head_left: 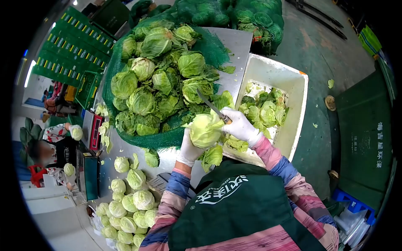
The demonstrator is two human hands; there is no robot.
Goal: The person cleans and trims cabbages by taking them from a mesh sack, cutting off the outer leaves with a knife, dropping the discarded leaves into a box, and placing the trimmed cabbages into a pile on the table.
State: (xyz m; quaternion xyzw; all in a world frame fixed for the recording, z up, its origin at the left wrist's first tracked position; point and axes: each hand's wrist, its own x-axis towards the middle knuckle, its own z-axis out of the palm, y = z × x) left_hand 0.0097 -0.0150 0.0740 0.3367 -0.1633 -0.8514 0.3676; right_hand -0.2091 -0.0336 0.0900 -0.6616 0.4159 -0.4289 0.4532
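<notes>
A pale green cabbage (205, 130) rests in my left hand (189, 147), which is gloved in white and wraps round its left side. My right hand (241, 124), also in a white glove, is closed round the handle of a knife (212, 107). The blade points up and to the left, above the cabbage. Loose outer leaves (212, 157) hang just below the cabbage. Behind it, a heap of untrimmed cabbages (157, 83) lies on green netting (167, 140) on the metal table (234, 39).
A white foam box (300, 100) holding cut leaves stands at right. Trimmed cabbages (125, 209) are piled at lower left, near a red scale (96, 132). Across the table, a co-worker (54, 152) holds cabbages. A large green bin (364, 134) stands at far right.
</notes>
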